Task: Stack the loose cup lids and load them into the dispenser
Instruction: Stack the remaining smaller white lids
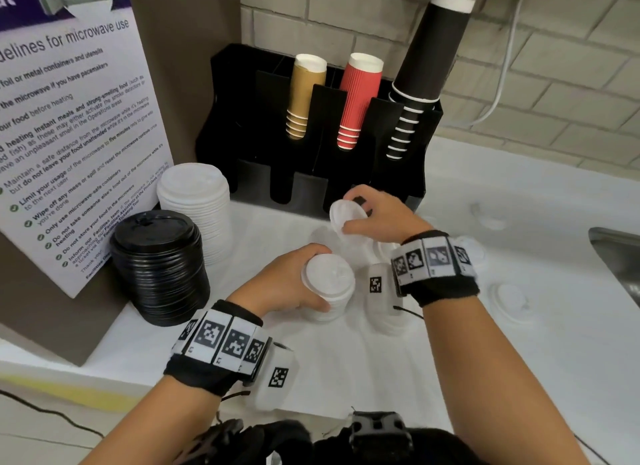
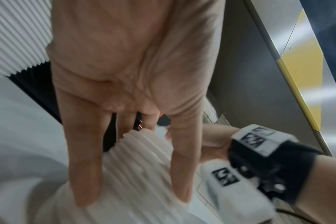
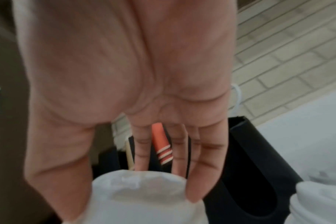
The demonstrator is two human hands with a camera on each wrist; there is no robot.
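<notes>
Surface (image 1: 519, 360) of white colour carries everything here. At its back stands the black dispenser (image 1: 346, 174), with a gold cup stack (image 1: 304, 94), a red cup stack (image 1: 358, 97) and a tall black cup stack (image 1: 426, 59) in its upper slots. Left of it leans a microwave notice (image 1: 69, 118). Before the notice stand a tall white lid stack (image 1: 195, 205) and, touching it in front, a black lid stack (image 1: 157, 264).

The left hand (image 1: 287, 284) has its fingers curled around a small stack of white lids (image 1: 329, 284), near the middle of the surface. The right hand (image 1: 381, 215) pinches a single white lid (image 1: 346, 217) between thumb and fingers, tilted, just above and behind that small stack and in front of the dispenser's lower openings. More loose lids (image 1: 509, 302) lie on the surface to the right, hard to see against the white.
</notes>
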